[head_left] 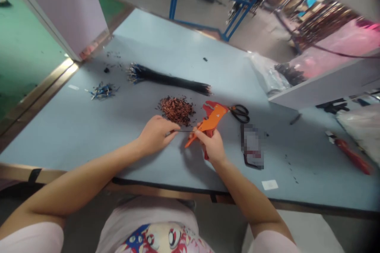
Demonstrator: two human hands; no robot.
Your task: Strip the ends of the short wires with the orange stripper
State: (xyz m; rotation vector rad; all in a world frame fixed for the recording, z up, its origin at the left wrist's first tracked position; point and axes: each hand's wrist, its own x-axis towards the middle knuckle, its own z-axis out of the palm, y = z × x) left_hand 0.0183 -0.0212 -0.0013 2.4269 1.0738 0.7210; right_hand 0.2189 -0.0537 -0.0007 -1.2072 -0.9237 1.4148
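Pinched between the thumb and fingers of my left hand [154,135] is a thin dark wire [186,131]. It stretches across to my right hand [215,146], which is closed around an orange and red wire stripper [216,117]. The right thumb and fingertips meet the wire's other end. The stripper's jaws point away from me, up and to the left. Just beyond both hands lies a heap of short copper-coloured scraps [177,110]. Farther back rests a bundle of black cables [172,80], with blue and white ends fanned out at its left.
Scissors [242,114] lie right of the stripper, beside a blurred-out phone-like object [251,146]. Blue and white wire offcuts [103,91] sit at left. A red-handled tool [352,154] and a white label [270,184] are at right. Partitions [63,12] border the table.
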